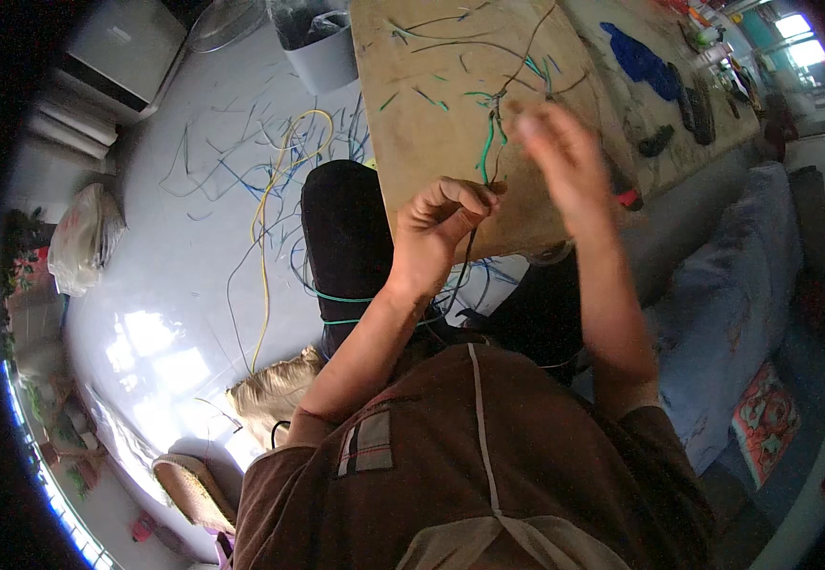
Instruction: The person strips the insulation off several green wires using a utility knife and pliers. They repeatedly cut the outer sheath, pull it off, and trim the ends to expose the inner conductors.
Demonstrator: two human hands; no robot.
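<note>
My left hand (435,226) pinches a bundle of twisted wires between thumb and fingers, close to the near edge of a wooden board (426,149). Above those fingers rises the wire bundle (495,107), with green insulated strands and thin brown branches spreading from a wrapped knot. A black length of wire (466,267) hangs below the same hand. My right hand (570,160) is raised just right of the knot, blurred by motion. Its fingers are bent, and whether they hold a strand cannot be made out.
Loose wire offcuts (430,98) lie on the board, and more litter the floor near a yellow wire (264,214). A grey bin (321,60) stands beyond the board. At right are a blue cloth-like item (637,60), dark tools (697,114) and a red-ended dark object (627,198).
</note>
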